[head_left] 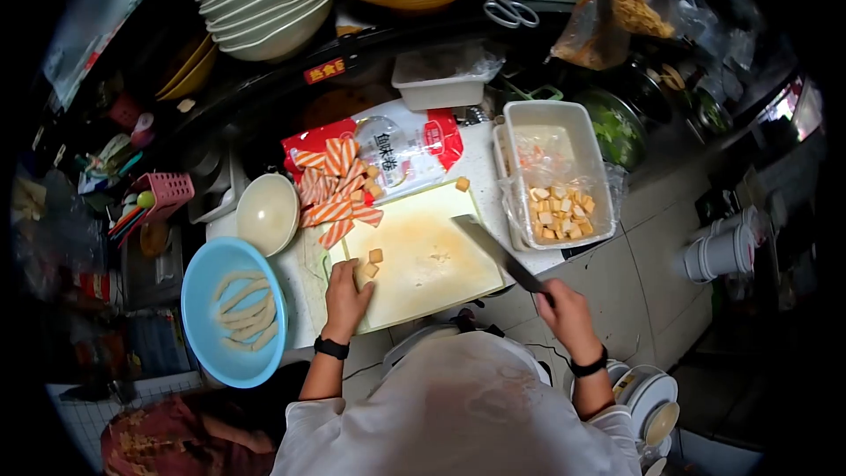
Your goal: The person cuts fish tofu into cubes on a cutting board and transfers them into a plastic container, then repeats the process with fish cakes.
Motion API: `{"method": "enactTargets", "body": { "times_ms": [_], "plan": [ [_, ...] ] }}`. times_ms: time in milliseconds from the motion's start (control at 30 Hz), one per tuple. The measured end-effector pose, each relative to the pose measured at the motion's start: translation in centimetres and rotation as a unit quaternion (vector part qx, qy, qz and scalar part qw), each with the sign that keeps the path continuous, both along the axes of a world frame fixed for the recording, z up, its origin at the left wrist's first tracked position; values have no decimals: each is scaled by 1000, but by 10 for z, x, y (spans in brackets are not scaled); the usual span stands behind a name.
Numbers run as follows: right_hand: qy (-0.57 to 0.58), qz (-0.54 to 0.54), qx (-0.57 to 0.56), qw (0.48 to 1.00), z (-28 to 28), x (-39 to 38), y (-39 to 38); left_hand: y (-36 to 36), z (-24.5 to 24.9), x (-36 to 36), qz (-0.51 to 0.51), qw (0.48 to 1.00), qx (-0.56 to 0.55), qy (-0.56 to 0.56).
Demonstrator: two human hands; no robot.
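In my right hand [568,317] is the dark handle of a kitchen knife [500,254], whose blade rests over the right part of the cutting board [423,247]. My left hand [348,301] lies at the board's left edge, fingers stretched out and thumb apart, close beside a few tan food cubes [375,256]. One more cube [463,183] sits at the board's far edge. Orange-and-white striped wrappers [330,181] are heaped at the board's far left, with some cubes against them. A white plastic tub [599,194] on the right holds many cut cubes [560,213] and a plastic bag.
A blue basin [189,300] with several pale long pieces stands at left, near a cream bowl [267,214]. Behind the board lies a red-and-white food packet [397,145]. Stacked bowls [264,9] and scissors [511,12] occupy the shelf. Another person's arm [236,432] shows lower left.
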State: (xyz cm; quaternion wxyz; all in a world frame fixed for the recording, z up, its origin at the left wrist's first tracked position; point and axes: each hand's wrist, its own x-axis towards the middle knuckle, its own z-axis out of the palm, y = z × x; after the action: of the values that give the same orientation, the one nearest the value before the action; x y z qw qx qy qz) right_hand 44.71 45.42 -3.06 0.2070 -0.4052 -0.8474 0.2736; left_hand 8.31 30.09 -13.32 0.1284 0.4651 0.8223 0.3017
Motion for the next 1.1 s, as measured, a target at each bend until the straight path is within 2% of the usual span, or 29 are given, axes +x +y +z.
{"method": "enactTargets", "body": {
  "times_ms": [33,133,267,300,400,500,733,1000,1100],
  "plan": [
    [-18,33,-3,999,-6,-19,5,-5,-11,-6,14,1000,-10,-19],
    [-38,95,-16,995,-38,-67,16,-5,-40,-13,-6,998,51,30],
    [-88,121,-22,988,-68,-101,26,12,-41,-7,3,996,-16,-88],
    [-100,127,-20,987,-71,-104,27,14,-40,-6,-2,997,0,-83],
    [-109,136,-21,985,-74,-106,27,21,-37,-6,1,993,-7,-114],
    [-126,127,-27,983,-72,-101,24,28,-41,-11,-29,996,5,-83],
    [-137,139,-68,978,-68,-85,13,31,-23,-15,-56,995,-65,-50],
    [-116,215,-115,963,-78,-86,2,-27,6,-11,26,988,-134,-66],
    [-95,185,-130,969,-87,-87,18,-39,13,-15,49,991,-112,-54]
  ]
}}
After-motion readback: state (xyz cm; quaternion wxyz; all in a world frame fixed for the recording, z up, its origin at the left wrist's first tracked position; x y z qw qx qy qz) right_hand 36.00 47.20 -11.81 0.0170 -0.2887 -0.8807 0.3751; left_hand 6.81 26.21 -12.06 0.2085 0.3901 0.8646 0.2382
